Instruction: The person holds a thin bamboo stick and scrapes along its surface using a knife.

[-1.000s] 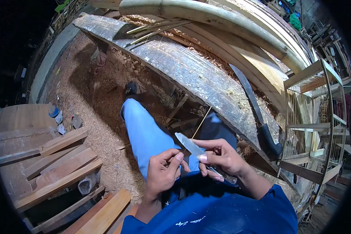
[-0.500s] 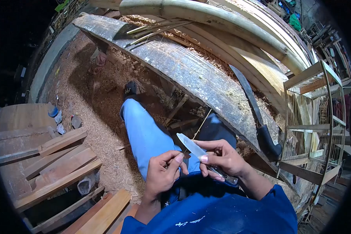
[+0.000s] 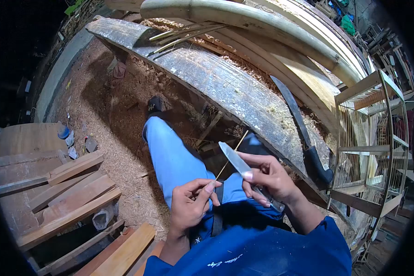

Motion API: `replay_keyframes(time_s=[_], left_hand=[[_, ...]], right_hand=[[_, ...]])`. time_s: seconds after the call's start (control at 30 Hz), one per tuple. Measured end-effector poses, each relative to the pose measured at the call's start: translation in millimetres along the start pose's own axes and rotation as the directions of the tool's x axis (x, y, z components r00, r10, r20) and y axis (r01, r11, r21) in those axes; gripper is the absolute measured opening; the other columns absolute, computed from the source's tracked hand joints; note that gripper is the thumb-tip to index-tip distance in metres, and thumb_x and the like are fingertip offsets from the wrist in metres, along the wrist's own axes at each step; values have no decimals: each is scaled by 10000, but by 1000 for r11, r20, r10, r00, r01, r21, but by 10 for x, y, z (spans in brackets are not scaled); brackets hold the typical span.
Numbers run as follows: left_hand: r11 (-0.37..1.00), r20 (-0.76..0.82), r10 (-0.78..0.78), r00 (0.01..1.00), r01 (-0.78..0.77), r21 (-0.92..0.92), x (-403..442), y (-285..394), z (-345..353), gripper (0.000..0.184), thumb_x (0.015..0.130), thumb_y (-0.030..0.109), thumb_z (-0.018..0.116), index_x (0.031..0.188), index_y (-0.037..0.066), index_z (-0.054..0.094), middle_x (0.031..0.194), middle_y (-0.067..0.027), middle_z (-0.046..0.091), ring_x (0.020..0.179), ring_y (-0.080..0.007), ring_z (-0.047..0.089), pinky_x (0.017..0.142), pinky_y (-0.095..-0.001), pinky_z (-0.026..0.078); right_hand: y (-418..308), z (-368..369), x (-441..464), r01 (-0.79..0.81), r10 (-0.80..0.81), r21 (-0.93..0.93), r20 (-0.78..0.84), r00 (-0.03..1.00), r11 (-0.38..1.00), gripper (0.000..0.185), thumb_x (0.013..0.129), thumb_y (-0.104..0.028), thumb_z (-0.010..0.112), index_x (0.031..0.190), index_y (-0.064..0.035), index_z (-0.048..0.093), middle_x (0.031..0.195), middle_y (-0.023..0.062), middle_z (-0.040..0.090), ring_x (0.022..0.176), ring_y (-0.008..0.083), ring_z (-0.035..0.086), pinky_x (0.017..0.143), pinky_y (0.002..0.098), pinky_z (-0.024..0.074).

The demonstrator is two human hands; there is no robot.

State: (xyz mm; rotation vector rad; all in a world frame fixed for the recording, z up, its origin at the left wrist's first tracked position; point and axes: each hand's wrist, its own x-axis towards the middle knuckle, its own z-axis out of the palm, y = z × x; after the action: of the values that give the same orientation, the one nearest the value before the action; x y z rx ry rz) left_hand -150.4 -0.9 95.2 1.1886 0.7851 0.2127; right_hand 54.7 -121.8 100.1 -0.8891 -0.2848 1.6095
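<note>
My left hand [image 3: 191, 202] pinches the lower end of a thin bamboo strip [image 3: 224, 168], which slants up and to the right over my lap. My right hand [image 3: 271, 181] is wrapped round a small knife [image 3: 234, 158], its pale blade pointing up and left. The blade crosses the strip above my left hand; whether they touch is hard to tell. Both hands are in front of my blue shirt, over the light blue trousers [image 3: 170, 152].
A weathered wooden bench [image 3: 207, 83] crosses ahead, holding a large black-handled knife [image 3: 293, 108] and thin strips [image 3: 184, 34]. A bamboo pole [image 3: 262, 25] lies behind it. At right stands a wire-barred wooden cage [image 3: 363, 149]. Cut boards [image 3: 73, 211] lie at left.
My right hand and the small knife have moved slightly right and down, away from my left hand. More of the strip shows between them. My left hand stays nearly still.
</note>
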Motion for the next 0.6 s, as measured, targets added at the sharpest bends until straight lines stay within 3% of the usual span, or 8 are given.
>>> replay_keyframes(time_s=[0.03,0.1,0.17,0.27,0.4,0.5,0.6], left_hand=[[1000,-1,3,1000,-3,-1,3,-15,-8,202,1022,105,562,1073,-69,648,711,-100,679,436,-5,404,400,-194,284],[999,-8,-10,1000,9,-51,8,-63,-26,209,1025,109,557,1083,-63,660,706,-101,676,434,-9,406,400,-193,287],[998,2,-15,1000,15,-58,23,-18,-16,213,1026,109,553,1087,-63,662,707,-103,676,434,-11,407,401,-192,290],[998,14,-18,1000,19,-58,18,-11,1,220,1027,112,549,1090,-65,664,707,-105,676,436,-13,410,403,-191,295],[994,-3,-9,1000,9,-110,23,-3,16,229,1028,125,553,1081,-66,667,703,-99,677,443,-14,411,406,-190,302],[998,22,-12,1000,13,-67,31,16,21,232,1029,131,554,1081,-64,670,695,-91,674,446,-11,411,408,-189,299],[997,16,-14,1000,15,-75,20,26,27,234,1029,134,555,1078,-63,672,694,-89,673,446,-9,409,408,-189,288]], right_hand=[[8,33,-3,0,0,-2,2,1000,1000,585,1002,-82,549,1539,-31,322,748,122,656,434,95,518,372,226,404],[72,149,-22,-141,146,-71,79,986,987,603,998,-73,554,1545,-30,302,740,127,654,428,94,512,371,230,409],[102,125,-6,-146,147,-16,114,983,989,616,996,-74,565,1548,-33,295,729,123,651,427,92,512,366,229,407],[15,-2,-2,9,-12,67,49,999,998,599,1003,-84,565,1544,-42,312,736,122,655,440,91,524,361,223,399],[138,135,-18,-159,156,10,123,980,987,597,993,-49,548,1540,-22,309,729,131,655,414,92,513,358,229,408],[49,38,-22,-61,58,46,62,996,997,585,1000,-54,538,1538,-17,311,742,133,657,425,92,517,366,219,406],[29,126,-26,-67,64,32,74,995,997,579,1003,-66,538,1533,-2,314,733,129,650,430,91,524,368,215,404]])
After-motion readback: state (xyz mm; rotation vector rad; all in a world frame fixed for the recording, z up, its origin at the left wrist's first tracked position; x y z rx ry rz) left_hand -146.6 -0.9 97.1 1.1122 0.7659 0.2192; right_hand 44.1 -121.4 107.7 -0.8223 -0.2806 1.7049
